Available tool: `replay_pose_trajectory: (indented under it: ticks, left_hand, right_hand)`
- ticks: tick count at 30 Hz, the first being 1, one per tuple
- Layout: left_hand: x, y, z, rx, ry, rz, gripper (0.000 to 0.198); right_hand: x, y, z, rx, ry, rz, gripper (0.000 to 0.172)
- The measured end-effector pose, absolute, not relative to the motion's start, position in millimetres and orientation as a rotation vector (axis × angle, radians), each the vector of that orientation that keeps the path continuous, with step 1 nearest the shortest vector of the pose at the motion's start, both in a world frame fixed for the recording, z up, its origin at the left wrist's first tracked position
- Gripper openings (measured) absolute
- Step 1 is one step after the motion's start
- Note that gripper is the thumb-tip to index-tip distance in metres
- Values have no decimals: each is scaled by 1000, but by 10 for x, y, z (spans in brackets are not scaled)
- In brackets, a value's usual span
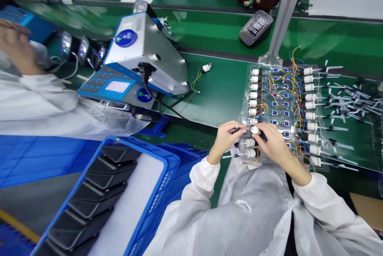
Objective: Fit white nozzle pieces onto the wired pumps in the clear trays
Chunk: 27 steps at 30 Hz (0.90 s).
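Note:
A clear plastic tray (279, 108) near the bench's front edge holds two columns of white-and-black cylinders with coloured wires, and small blue-screened parts between them. At the tray's front left, my right hand (271, 140) pinches a white cylinder (255, 130) between thumb and fingers. Just left of it, my left hand (228, 136) is closed on a small dark piece, partly hidden by the fingers. The two hands almost meet. Black pieces with thin white strips (353, 98) stick out and pile up right of the tray.
A metal pole (285, 12) rises behind the tray, beside a display device (255, 28). Left stands a silver-and-blue machine (146, 48); a loose wired cylinder (206, 68) lies right of it. A blue crate (172, 164) holds black casings. Other people's hands show at far left and top.

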State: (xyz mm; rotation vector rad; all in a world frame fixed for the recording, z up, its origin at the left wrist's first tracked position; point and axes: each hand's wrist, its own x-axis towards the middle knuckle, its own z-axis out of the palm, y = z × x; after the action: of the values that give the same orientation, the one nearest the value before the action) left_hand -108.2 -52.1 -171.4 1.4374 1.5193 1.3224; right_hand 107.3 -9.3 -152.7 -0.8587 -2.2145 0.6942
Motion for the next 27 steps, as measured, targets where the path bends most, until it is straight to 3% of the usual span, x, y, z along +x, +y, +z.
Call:
replay_pose_trajectory:
  ticks: [12, 27]
  left_hand:
    - [-1047, -677, -1792, 986, 1430, 1330, 31]
    - [-987, -615, -1762, 1366, 1431, 1411, 7]
  right_hand:
    - [962, -72, -1507, -893, -2248, 708, 26]
    - [995, -75, -1395, -836, -2346, 806, 24]
